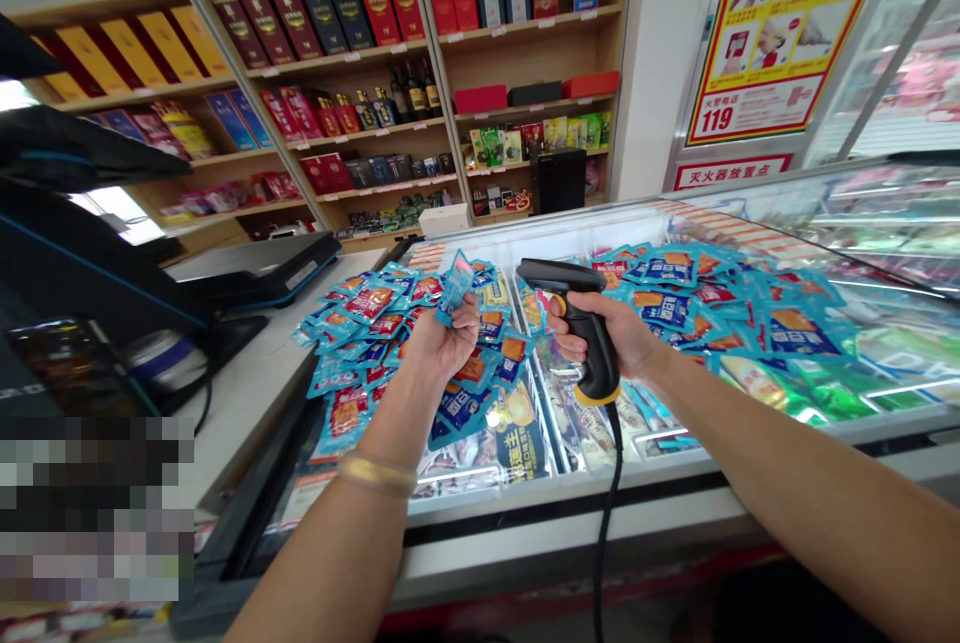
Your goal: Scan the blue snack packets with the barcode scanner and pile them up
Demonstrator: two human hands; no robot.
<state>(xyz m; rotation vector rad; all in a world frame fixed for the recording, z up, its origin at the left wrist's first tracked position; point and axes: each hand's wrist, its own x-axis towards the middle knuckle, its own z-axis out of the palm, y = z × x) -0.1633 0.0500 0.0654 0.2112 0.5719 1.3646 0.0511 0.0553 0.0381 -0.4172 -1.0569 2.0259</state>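
My left hand (450,338) is closed on a small blue snack packet (455,288), held up on its edge above the left part of the freezer. In my right hand (622,328) is a black and yellow barcode scanner (596,348), gripped by its handle, its head pointing left toward the packet. A cable (609,523) hangs from the handle's base. Beneath my left hand lies a heap of blue snack packets (371,301) with red or dark blue labels. A second heap of similar packets (667,308) lies to the right, behind the scanner.
Both heaps rest on a glass-topped chest freezer (480,500) holding packaged goods. A counter (255,373) at the left carries a weighing scale (262,263) and a dark terminal (75,223). Shelves (352,53) of boxes and bottles stand behind.
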